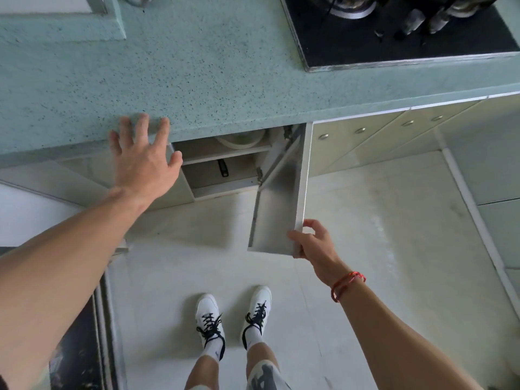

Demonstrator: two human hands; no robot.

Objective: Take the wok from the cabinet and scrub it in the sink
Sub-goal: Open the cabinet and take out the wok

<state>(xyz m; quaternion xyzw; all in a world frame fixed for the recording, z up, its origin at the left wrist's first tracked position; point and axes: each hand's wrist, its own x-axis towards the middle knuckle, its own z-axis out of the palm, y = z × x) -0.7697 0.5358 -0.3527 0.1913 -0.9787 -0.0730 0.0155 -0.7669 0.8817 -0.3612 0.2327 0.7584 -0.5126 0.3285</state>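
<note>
Head view looks down at a speckled green countertop (197,80) with the cabinet (202,190) beneath it. The left hand (143,161) is spread flat with straight fingers, its fingertips lying on the countertop's front edge, and it grasps nothing. The right hand (312,243) grips the free edge of the cabinet door (278,198), thumb on the inner face and fingers wrapped round the outer side. The door is swung wide open toward the person.

Inside, a shelf splits the cabinet into two levels. A black handle (223,168) pokes out in the lower level. The wok itself cannot be made out, and whether this handle belongs to it cannot be told. A pale round rim (242,142) shows on the upper level.

A black stove (394,43) sits on the countertop at the upper right, and the sink (102,5) shows only as a metal edge at the top left corner. A red string bracelet (347,285) circles the right wrist. White shoes (209,313) with black laces stand on the pale floor.
</note>
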